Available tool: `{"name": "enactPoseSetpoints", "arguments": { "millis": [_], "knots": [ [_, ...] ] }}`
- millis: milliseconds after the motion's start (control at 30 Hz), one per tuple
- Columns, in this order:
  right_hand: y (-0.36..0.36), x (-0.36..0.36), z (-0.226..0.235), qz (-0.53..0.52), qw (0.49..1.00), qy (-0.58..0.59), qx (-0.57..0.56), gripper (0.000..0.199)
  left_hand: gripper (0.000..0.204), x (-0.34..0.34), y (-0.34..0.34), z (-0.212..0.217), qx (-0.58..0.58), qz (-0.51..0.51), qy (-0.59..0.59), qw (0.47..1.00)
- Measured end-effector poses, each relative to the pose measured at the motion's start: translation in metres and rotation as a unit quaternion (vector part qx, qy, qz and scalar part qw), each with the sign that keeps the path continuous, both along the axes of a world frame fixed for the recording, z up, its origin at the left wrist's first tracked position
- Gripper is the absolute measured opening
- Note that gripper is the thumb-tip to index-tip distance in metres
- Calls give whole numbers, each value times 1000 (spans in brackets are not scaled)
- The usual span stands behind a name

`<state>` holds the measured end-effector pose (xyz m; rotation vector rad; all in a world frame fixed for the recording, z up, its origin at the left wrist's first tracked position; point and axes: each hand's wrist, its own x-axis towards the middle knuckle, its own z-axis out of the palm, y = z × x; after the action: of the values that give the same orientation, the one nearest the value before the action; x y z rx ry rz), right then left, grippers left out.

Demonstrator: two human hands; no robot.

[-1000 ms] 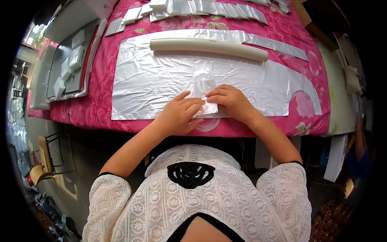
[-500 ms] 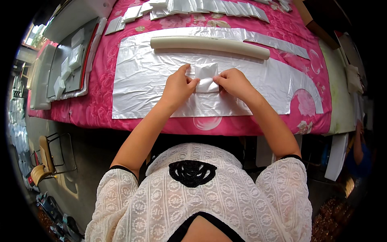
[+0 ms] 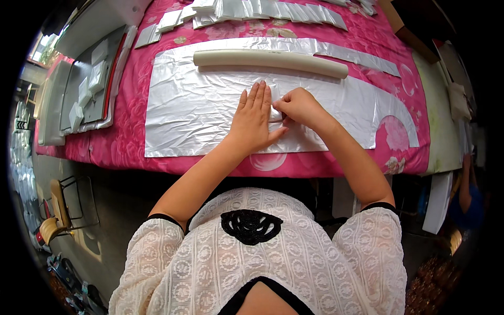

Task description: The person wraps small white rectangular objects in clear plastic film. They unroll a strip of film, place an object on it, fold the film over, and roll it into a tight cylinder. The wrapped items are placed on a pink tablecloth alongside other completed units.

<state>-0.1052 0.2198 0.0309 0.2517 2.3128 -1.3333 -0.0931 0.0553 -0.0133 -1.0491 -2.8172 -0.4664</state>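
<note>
My left hand (image 3: pixel 253 118) lies flat with its fingers stretched out, pressing on a small folded silvery-white square (image 3: pixel 275 112) and covering most of it. At the square's right edge, the thumb and forefinger of my right hand (image 3: pixel 303 106) are pinched together; its other fingers are curled in. Beneath both hands spreads a large creased silver sheet (image 3: pixel 181 115) with a curved cut-out at its right end. A long off-white tube (image 3: pixel 270 60) rests across the sheet, just beyond my fingertips.
A pink flowered cloth (image 3: pixel 123 115) covers the table. Rows of folded silvery packets (image 3: pixel 273 10) lie along its far side. On the left, a dark grey board (image 3: pixel 86 89) carries several small white packets. A cardboard box (image 3: pixel 401 23) stands at the far right.
My left hand has gone from pinching the square's left edge to lying flat over it, slightly to the right. My right hand stays at the right edge, barely moved.
</note>
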Motion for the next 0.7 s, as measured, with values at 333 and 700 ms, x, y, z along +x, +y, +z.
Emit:
{"name": "enactPoseSetpoints", "arguments": {
  "millis": [333,700],
  "knots": [
    [0,14,30,189,872,267,363,42,86,15,-18,10,125,1,11,992],
    [-86,43,-32,280,862,361,221,71,33,106,-127,26,283,199,-709,614]
  ]
}}
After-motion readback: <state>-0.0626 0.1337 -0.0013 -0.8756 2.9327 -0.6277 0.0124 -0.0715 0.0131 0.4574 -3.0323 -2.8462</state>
